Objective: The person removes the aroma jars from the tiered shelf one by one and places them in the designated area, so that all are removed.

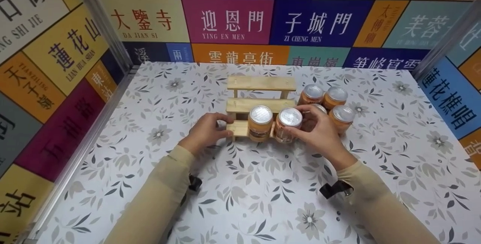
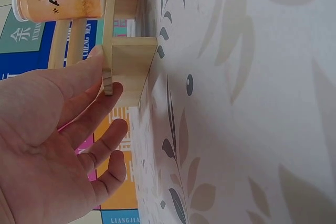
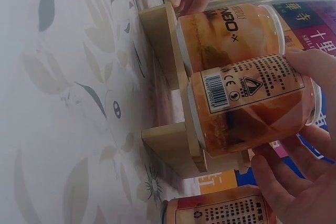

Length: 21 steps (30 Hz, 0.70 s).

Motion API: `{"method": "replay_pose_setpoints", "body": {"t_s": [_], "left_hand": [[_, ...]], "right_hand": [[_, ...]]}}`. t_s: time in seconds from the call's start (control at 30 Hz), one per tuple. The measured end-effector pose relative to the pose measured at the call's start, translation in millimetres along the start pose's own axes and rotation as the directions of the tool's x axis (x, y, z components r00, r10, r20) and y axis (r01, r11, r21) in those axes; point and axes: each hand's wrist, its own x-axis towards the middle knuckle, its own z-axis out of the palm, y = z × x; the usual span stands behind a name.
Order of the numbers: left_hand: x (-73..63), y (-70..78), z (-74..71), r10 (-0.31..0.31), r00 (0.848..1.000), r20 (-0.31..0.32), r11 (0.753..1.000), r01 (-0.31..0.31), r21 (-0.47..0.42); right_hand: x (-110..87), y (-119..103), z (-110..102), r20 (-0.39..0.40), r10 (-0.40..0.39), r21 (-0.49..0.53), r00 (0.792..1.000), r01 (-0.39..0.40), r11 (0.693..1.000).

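A three-step wooden rack (image 1: 261,83) stands on the table. My left hand (image 1: 204,131) pinches the left end of its lowest step, thumb on top and forefinger beneath in the left wrist view. One orange can with a silver lid (image 1: 260,125) sits upright on that step. Just right of it, my right hand (image 1: 324,133) grips a second orange can (image 3: 252,103) between thumb and fingers near its lid. That can's base is at the step's right end, and it leans slightly against its neighbour's side in the right wrist view.
Several more orange cans (image 1: 335,95) stand grouped right of the rack, one partly hidden behind my right hand. A floral-patterned cloth (image 1: 240,199) covers the table. Printed panels (image 1: 229,22) wall off the back and sides.
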Motion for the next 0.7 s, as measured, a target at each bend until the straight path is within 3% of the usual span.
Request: {"method": "replay_pose_setpoints", "body": {"t_s": [0.13, 0.33, 0.57, 0.7], "left_hand": [[-0.2, 0.5, -0.2, -0.005, 1.0, -0.001, 1.0, 0.005, 0.006], [-0.1, 0.2, 0.6, -0.005, 1.0, -0.008, 1.0, 0.005, 0.008], [-2.1, 1.4, 0.0, 0.042, 0.999, -0.013, 0.999, -0.042, 0.024], [-1.8, -0.2, 0.8, 0.04, 0.999, -0.016, 0.999, -0.039, 0.021]], "right_hand": [[-4.2, 0, -4, -0.002, -0.011, -0.007, 1.0, 0.011, 1.0], [-11.1, -2, -14, -0.04, -0.043, -0.095, 0.998, 0.039, 0.995], [-20.9, -1, -26, -0.038, 0.0, -0.091, 0.999, -0.004, 0.996], [-24.9, 0, -33, -0.018, -0.001, -0.106, 1.0, -0.001, 0.994]]}}
